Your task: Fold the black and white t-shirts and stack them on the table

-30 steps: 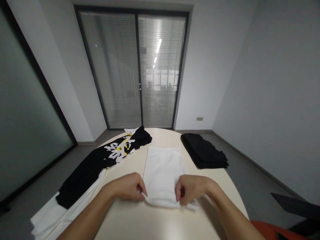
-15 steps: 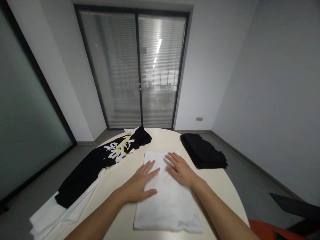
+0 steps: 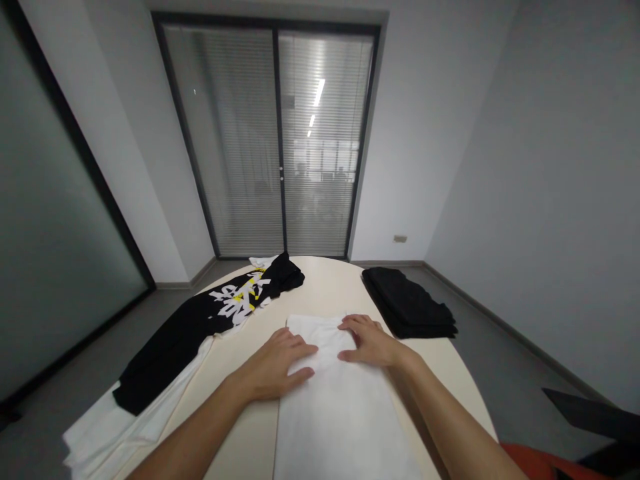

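A folded white garment [image 3: 340,407] lies flat on the pale round table, its near end running out of the bottom of the view. My left hand [image 3: 283,363] rests at its upper left edge, fingers slightly bent and thumb held apart on the cloth. On the upper right part lies my right hand [image 3: 367,341], its fingers curved over the far corner and the thumb spread away from them. Neither hand shows cloth pinched between thumb and fingers.
Black and white printed garments [image 3: 185,340] are spread along the left side of the table [image 3: 325,287]. A folded black stack of cloth [image 3: 405,303] sits at the right edge. Beyond stand glass doors with blinds [image 3: 280,147]. A red chair [image 3: 525,460] is at lower right.
The white garment has slid toward me, its near edge leaving the view. My fingers have bent more; the right hand now curves over the far right corner.
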Motion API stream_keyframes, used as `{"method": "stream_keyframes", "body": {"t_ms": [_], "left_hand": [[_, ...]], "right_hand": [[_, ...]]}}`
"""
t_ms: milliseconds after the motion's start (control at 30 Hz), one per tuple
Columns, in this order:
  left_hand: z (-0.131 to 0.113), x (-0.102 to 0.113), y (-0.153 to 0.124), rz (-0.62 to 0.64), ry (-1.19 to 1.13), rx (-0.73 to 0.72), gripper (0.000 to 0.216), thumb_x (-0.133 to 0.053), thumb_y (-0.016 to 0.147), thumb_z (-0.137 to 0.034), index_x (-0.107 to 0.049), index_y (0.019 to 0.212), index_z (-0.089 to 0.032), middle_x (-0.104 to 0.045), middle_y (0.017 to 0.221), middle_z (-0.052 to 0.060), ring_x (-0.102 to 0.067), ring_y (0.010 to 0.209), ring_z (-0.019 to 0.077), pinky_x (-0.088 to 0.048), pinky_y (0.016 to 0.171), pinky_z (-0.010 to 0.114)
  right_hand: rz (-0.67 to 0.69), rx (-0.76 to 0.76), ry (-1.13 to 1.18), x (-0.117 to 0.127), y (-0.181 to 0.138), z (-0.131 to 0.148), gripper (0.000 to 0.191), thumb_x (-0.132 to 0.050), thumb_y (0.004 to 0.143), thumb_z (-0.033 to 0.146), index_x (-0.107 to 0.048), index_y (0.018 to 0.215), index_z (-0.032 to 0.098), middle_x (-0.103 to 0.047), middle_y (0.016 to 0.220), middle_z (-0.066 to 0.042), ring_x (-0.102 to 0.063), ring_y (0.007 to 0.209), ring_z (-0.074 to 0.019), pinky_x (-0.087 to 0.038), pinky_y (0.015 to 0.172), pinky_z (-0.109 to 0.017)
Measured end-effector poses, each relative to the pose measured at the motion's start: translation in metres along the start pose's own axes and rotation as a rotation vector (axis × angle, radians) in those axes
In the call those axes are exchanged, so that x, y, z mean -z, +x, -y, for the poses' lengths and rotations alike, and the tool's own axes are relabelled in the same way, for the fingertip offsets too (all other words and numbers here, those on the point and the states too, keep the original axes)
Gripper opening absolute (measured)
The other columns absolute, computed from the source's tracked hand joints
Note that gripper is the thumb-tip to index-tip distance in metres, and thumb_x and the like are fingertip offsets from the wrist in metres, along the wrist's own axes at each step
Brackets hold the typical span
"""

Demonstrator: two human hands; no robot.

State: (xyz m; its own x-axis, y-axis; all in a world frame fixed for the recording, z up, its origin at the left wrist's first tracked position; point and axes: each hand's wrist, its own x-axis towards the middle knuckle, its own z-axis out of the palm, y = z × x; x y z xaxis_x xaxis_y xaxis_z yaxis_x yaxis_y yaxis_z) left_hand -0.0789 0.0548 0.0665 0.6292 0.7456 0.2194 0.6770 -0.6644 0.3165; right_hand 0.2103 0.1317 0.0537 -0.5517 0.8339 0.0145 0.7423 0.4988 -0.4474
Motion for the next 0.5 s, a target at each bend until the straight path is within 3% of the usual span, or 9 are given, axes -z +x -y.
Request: {"method": "stream_keyframes", "body": {"t_ms": [100, 167, 267, 400, 500], "left_hand": [[0.007, -0.014, 0.006, -0.139, 0.027, 0.098, 0.031, -0.044, 0.101, -0.035, -0.064, 0.123, -0.026, -0.071, 0.108, 0.004, -0.063, 0.102, 0.0213, -0.030, 0.113, 0.048], [0.018, -0.028, 0.010, -0.247, 0.089, 0.200, 0.034, -0.044, 0.100, -0.031, -0.061, 0.128, -0.022, -0.068, 0.118, 0.008, -0.061, 0.109, 0.0235, -0.035, 0.108, 0.046], [0.036, -0.042, 0.014, -0.335, 0.162, 0.360, 0.042, -0.047, 0.098, -0.031, -0.053, 0.138, -0.018, -0.060, 0.135, 0.013, -0.054, 0.122, 0.0280, -0.040, 0.104, 0.046], [0.053, -0.047, 0.016, -0.331, 0.136, 0.473, 0.042, -0.050, 0.095, -0.028, -0.054, 0.137, -0.019, -0.065, 0.127, 0.011, -0.057, 0.117, 0.0281, -0.043, 0.100, 0.043], [0.059, -0.045, 0.018, -0.345, 0.083, 0.521, 0.045, -0.056, 0.091, -0.026, -0.055, 0.135, -0.018, -0.067, 0.123, 0.011, -0.057, 0.116, 0.0290, -0.043, 0.099, 0.044]], "right_hand": [[-0.029, 0.036, 0.063, 0.001, -0.003, -0.001, 0.052, -0.065, 0.083, 0.057, -0.066, 0.122, 0.024, -0.062, 0.126, -0.012, -0.053, 0.120, -0.0296, -0.036, 0.106, -0.046], [-0.159, 0.018, 0.065, -0.002, 0.001, -0.007, 0.044, -0.055, 0.092, 0.046, -0.064, 0.125, 0.019, -0.064, 0.120, -0.013, -0.056, 0.113, -0.0263, -0.039, 0.103, -0.041], [-0.321, -0.081, -0.028, -0.009, 0.009, -0.019, 0.043, -0.053, 0.092, 0.036, -0.063, 0.127, 0.012, -0.060, 0.128, -0.017, -0.052, 0.119, -0.0273, -0.037, 0.106, -0.039], [-0.300, -0.135, -0.030, -0.010, 0.016, -0.032, 0.035, -0.055, 0.090, 0.039, -0.070, 0.109, 0.014, -0.066, 0.110, -0.013, -0.057, 0.105, -0.0249, -0.040, 0.099, -0.037], [-0.266, -0.119, 0.089, -0.009, 0.016, -0.036, 0.031, -0.056, 0.088, 0.041, -0.069, 0.097, 0.014, -0.064, 0.085, -0.006, -0.058, 0.081, -0.0189, -0.045, 0.081, -0.032]]}}
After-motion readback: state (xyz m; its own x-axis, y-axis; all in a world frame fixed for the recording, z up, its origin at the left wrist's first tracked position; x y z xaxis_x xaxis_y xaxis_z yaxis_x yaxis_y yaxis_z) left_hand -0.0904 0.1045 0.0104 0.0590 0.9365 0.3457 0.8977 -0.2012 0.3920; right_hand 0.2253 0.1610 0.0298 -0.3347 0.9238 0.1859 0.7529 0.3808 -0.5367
